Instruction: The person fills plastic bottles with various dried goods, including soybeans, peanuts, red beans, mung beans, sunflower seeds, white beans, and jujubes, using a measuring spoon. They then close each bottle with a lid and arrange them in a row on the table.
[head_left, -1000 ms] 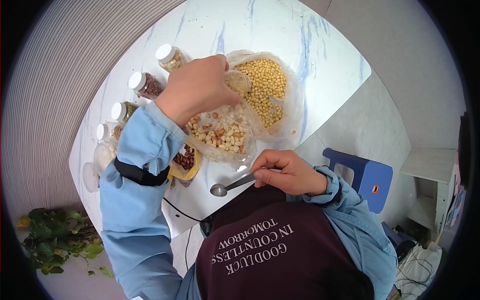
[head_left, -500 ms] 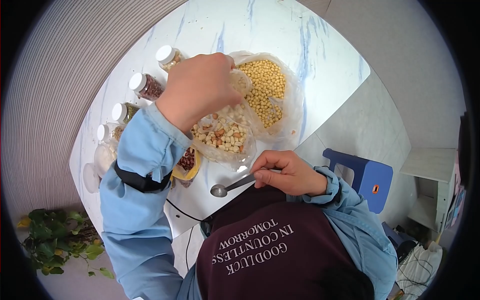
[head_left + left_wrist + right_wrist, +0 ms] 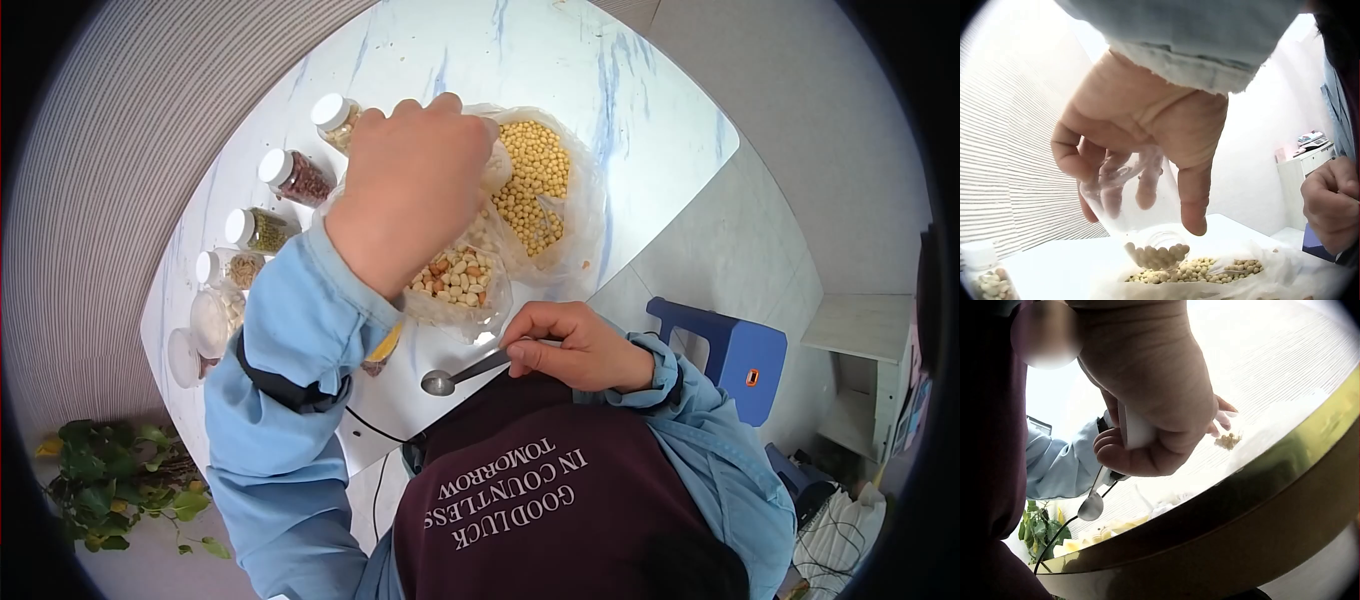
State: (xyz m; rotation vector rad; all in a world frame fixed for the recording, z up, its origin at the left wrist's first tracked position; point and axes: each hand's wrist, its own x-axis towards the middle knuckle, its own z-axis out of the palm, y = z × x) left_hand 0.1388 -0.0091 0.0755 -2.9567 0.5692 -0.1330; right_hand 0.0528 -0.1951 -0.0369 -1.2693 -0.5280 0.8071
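Observation:
My left hand (image 3: 420, 180) grips a clear jar (image 3: 1110, 209), fingers and thumb spread down around its sides. The jar tilts over an open plastic bag of soybeans (image 3: 592, 190), and a small heap of soybeans (image 3: 1157, 255) lies in its lower end. From the head view, the hand hides most of the jar. In my right hand (image 3: 575, 345), the handle of a metal measuring spoon (image 3: 437, 382) is pinched between thumb and fingers. Its round bowl hangs near the table's front edge and looks empty.
An open bag of peanuts (image 3: 470, 318) adjoins the soybeans, with a yellow-edged bag (image 3: 385, 345) partly under my left sleeve. Along the table's left side stand several white-lidded jars, including one of red beans (image 3: 300, 178). A blue stool (image 3: 735, 350) stands right of the table.
My left hand has shifted right and turned at the wrist, and now covers more of the jar and peanut bag. My right hand and the spoon stay put.

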